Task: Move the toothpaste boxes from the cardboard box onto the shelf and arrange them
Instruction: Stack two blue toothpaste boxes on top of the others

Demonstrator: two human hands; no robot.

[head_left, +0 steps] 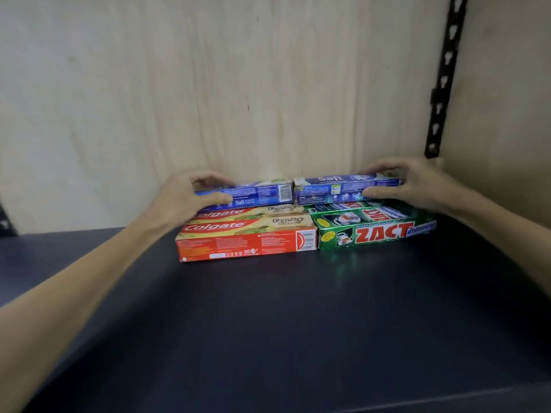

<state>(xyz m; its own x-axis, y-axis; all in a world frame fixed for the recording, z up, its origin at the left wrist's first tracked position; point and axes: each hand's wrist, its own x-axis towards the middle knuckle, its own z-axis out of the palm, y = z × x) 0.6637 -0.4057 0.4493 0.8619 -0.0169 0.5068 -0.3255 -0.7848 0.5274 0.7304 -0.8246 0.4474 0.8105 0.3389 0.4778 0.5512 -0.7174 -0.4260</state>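
On the dark shelf [268, 323], against the pale wooden back panel [208, 84], the left hand [182, 198] has its grip clamped on the left blue Safi box [262, 193], thumb in front, fingers behind. It lies on the red Colgate boxes [247, 236]. End to end with it, the right blue Safi box [337, 187] lies on the green Zact boxes [375, 231], clamped by the right hand [417, 186] below a black slotted rail [444, 76].
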